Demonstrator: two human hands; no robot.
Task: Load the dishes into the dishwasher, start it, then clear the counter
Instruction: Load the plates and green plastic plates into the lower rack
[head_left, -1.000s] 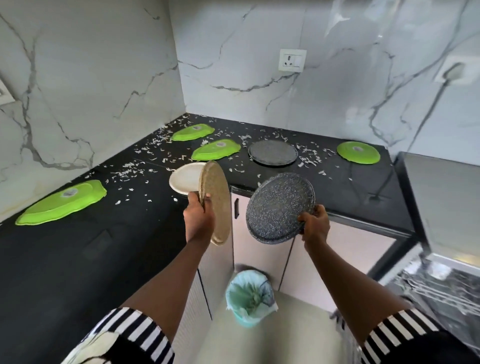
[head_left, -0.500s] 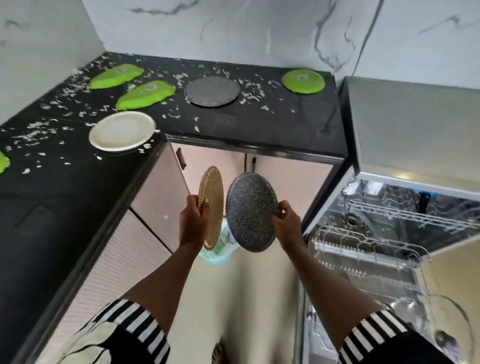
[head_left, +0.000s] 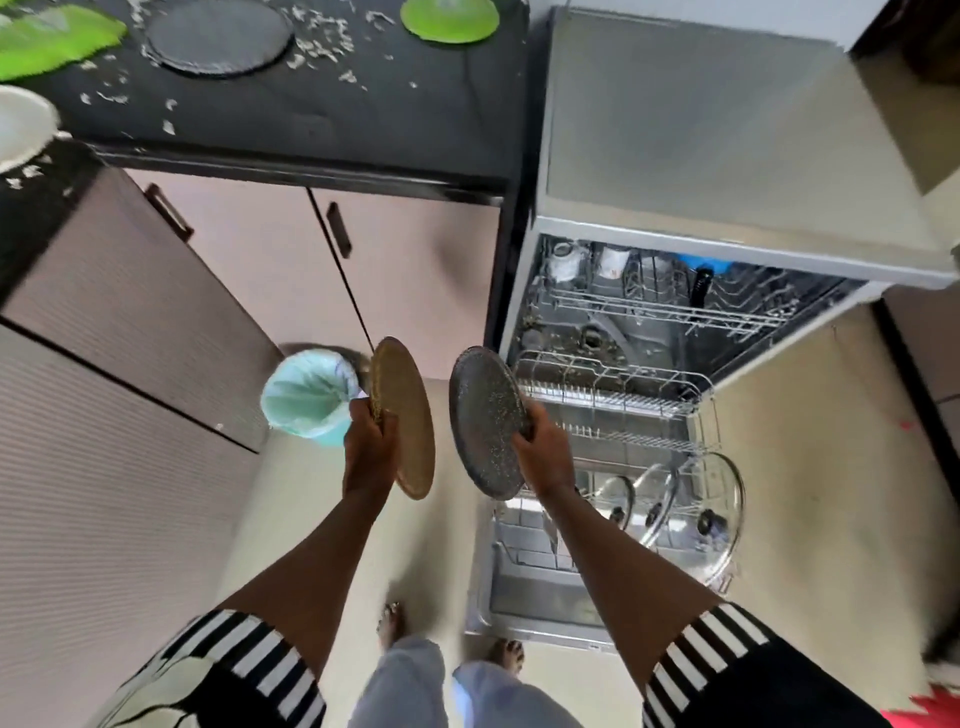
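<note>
My left hand (head_left: 370, 447) grips the edge of a tan plate (head_left: 408, 421) held on edge over the floor. A dark speckled plate (head_left: 483, 415), also upright, is gripped at its right rim by my right hand (head_left: 545, 452), just left of the open dishwasher (head_left: 727, 156). The lower rack (head_left: 613, 400) is pulled out over the lowered door, with glass lids (head_left: 717, 499) standing in it. On the black counter (head_left: 389, 119) lie another dark plate (head_left: 218, 36), green plates (head_left: 449, 21), a green leaf-shaped plate (head_left: 47, 44) and a white plate (head_left: 21, 124).
White scraps are scattered over the counter. A bin with a pale blue liner (head_left: 309, 395) stands on the floor by the beige cabinet doors (head_left: 270, 260). The upper rack (head_left: 665, 296) holds cups. My feet are on the beige floor (head_left: 805, 441) below.
My view has swung down and right from the counter toward the dishwasher. Both hands have carried their plates lower and closer to the pulled-out lower rack.
</note>
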